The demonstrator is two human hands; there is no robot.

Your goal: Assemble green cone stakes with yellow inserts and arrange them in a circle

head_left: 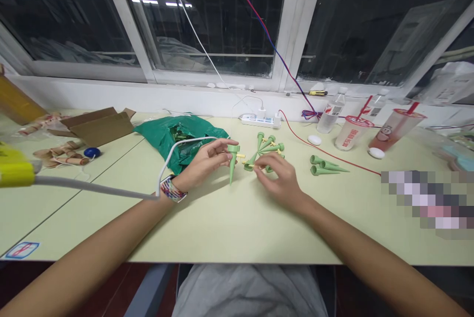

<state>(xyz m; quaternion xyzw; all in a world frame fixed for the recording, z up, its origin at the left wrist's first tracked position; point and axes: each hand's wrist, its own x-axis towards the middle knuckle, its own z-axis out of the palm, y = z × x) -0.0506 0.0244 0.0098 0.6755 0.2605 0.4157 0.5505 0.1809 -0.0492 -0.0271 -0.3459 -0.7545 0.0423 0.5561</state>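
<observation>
Between the thumb and fingers of my left hand (pixel 203 163) is a green plant watering spike (pixel 233 161). It hangs point down, with a small yellow valve (pixel 240 156) sticking out to its right. Just right of it, my right hand (pixel 277 177) is closed in a pinch, and what lies between the fingertips is too small to make out. Behind and partly under that hand, several green spikes with yellow valves (pixel 267 146) lie fanned out with their points together. Farther right, three green spikes (pixel 328 166) lie side by side, with no yellow valves visible on them.
An opened green plastic bag (pixel 181 132) lies behind my left hand, with a grey cable (pixel 96 187) crossing in front. A cardboard box (pixel 98 127) and wooden pieces (pixel 61 154) are left. A power strip (pixel 261 120), drink cups (pixel 351 133) and bottles (pixel 331 112) stand along the back.
</observation>
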